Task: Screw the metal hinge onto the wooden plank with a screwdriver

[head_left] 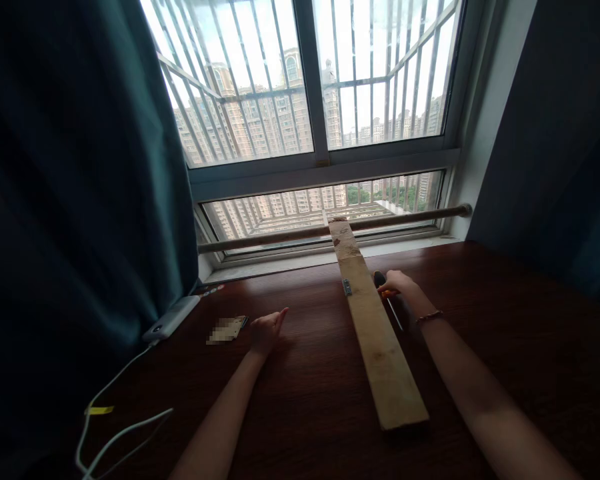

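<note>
A long wooden board lies lengthwise before me, its far end at the window rail. On its left edge sits a small metal fitting, too small to name surely. Just right of the board, my right hand is closed around a screwdriver with a black and orange handle; its shaft slants down toward me. My left hand rests over the tabletop left of the board, fingers curled, thumb stuck out, nothing visible in it. Close to its knuckles lies a small flat packet, partly blurred, with a dark strip at its right end.
A dark reddish wooden tabletop carries everything. At the left are a white power strip, its white cable and a dark curtain. Behind the table runs a horizontal rail before the barred window.
</note>
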The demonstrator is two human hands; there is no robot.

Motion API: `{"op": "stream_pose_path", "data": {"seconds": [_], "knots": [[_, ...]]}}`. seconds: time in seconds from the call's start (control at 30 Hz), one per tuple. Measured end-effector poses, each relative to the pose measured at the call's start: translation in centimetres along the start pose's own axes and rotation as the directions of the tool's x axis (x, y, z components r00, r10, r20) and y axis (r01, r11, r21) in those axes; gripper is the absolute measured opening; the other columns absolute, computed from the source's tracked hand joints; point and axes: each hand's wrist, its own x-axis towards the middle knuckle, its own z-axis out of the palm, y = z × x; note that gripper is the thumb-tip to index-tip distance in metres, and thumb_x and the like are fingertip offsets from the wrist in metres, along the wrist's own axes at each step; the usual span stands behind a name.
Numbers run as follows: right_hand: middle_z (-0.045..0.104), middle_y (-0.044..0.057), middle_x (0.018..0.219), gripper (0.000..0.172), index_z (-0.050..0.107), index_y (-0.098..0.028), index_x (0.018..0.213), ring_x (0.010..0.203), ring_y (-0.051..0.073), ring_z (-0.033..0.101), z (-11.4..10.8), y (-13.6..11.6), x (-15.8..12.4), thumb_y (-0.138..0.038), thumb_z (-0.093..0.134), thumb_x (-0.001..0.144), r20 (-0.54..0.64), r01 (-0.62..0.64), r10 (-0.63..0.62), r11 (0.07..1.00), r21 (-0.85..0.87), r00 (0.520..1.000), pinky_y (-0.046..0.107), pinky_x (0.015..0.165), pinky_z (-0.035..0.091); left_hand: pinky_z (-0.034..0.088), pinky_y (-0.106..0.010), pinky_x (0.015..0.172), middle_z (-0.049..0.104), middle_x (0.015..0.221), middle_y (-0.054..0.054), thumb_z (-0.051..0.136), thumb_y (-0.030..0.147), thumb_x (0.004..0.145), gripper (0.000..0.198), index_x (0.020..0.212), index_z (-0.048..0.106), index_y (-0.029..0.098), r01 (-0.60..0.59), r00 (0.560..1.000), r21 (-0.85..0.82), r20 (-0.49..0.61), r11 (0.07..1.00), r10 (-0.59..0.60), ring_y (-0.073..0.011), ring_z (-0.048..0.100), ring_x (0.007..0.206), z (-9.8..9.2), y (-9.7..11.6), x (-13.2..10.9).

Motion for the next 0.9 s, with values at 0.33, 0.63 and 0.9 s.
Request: {"op": "stream_pose_path", "data": {"seconds": [0.33, 0.63, 0.9], "knots": [[0.053, 0.004, 0.041, 0.018, 0.056, -0.011, 0.046, 0.042, 0.016, 0.054, -0.1, 1.3, 0.5, -0.015, 0.072, 0.052, -0.003, 0.123, -0.123, 0.989, 0.087, 0.992, 0.021, 0.040, 0.037, 0.017, -0.025, 0.052, 0.052, 0.047, -0.003, 0.037, 0.049, 0.085, 0.051, 0.048, 0.049, 0.017, -0.106, 0.992, -0.047, -0.073, 0.993, 0.102, -0.0120, 0.044, 0.045, 0.1, 0.1, -0.2], [0.059, 0.003, 0.061, 0.029, 0.058, -0.011, 0.069, 0.043, 0.006, 0.043, -8.8, -1.2, -6.2, -0.038, 0.049, 0.078, -0.310, 0.494, -0.391, 0.758, 0.426, 0.867, 0.017, 0.040, 0.033, 0.019, -0.025, 0.052, 0.041, 0.042, 0.001, 0.050, 0.048, 0.078, 0.048, 0.042, 0.044, 0.017, -0.040, 0.996, -0.405, -0.084, 0.914, 0.006, -0.0096, 0.035, 0.042, -2.1, 2.8, 0.3], [0.054, 0.000, 0.053, 0.029, 0.056, -0.013, 0.060, 0.041, 0.008, 0.045, -4.1, -7.6, -17.0, -0.040, 0.059, 0.073, -0.061, 0.710, -0.746, 0.601, 0.366, 0.663, 0.019, 0.039, 0.030, 0.043, -0.027, 0.070, 0.066, 0.088, -0.010, 0.058, 0.050, 0.073, 0.039, 0.090, 0.064, 0.015, 0.407, 0.913, -0.907, 0.401, -0.106, 0.069, -0.0190, 0.061, 0.081, -10.3, 13.0, 0.6]]}}
